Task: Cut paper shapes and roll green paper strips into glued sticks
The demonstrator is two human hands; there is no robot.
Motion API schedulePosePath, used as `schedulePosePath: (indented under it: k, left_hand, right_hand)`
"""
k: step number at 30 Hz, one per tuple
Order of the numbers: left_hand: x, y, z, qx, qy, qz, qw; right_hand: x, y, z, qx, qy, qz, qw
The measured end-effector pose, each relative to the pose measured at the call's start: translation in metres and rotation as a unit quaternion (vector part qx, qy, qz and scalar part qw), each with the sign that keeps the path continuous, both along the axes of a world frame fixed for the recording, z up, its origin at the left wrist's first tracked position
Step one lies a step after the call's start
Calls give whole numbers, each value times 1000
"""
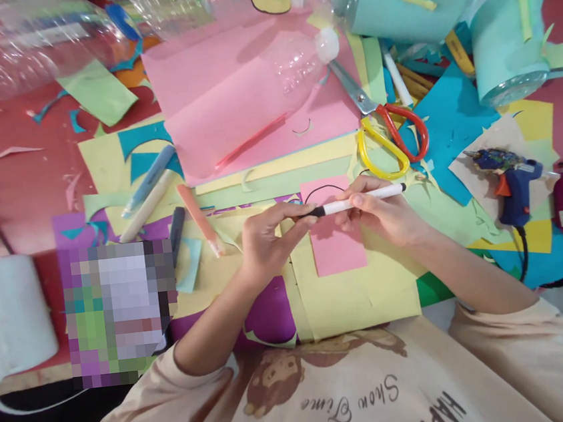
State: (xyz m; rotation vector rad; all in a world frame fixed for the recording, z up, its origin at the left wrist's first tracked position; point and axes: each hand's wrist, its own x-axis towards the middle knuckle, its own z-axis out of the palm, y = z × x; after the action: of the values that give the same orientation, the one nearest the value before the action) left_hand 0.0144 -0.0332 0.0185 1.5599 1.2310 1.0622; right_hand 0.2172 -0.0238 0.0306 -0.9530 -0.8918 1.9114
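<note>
A white marker with a black cap [334, 207] lies level between my two hands. My left hand [276, 231] pinches it at the black cap end, while my right hand [382, 210] grips the white barrel. Just beneath the marker is a small pink paper piece [339, 252] with a black curved line near its top. That piece rests on a pale yellow sheet [361, 296]. Scissors with red and yellow handles [382, 140] lie beyond my right hand, blades pointing away to the left.
A pink-wrapped plastic bottle [250, 100] lies at the back. To the right are a blue glue gun [516, 193] and a blue-wrapped bottle [508, 46]. Several markers, among them an orange one [199, 219], lie left. A white pouch [10, 313] sits far left. Paper scraps are scattered around.
</note>
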Motion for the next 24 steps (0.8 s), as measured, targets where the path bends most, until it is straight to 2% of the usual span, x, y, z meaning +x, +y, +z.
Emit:
schedulePosePath:
  k: [6, 9, 12, 14, 16, 17, 19, 21, 22, 24]
  left_hand:
    - [-1, 2, -3, -17, 8, -1, 1000]
    - [-1, 4, -3, 16, 8, -7, 1000]
    - [-1, 6, 0, 72, -7, -31, 997]
    - [-3, 7, 1, 96, -8, -4, 995]
    - [-5, 10, 2, 106, -5, 76, 991]
    - [-7, 13, 1, 108, -4, 122, 987]
    - [-11, 19, -2, 114, 0, 186, 976]
    - [-14, 24, -5, 118, 18, 191, 974]
    - [-15, 26, -6, 129, 34, 182, 974]
    - [-15, 26, -6, 157, 85, 167, 970]
  right_hand:
    - [-1, 1, 0, 20, 14, 9, 1000]
    - [-2, 0, 4, 32, -14, 5, 999]
    - [-1, -1, 9, 61, -59, 32, 996]
    - [2, 1, 10, 100, -129, 39, 986]
    - [7, 4, 8, 181, -252, 1, 950]
    - [10, 6, 6, 238, -323, -23, 916]
    - [14, 11, 1, 344, -447, -47, 824]
    - [16, 13, -4, 398, -528, -29, 750]
    - [15, 14, -6, 406, -554, -13, 726]
    - [13, 12, -8, 408, -589, 16, 697]
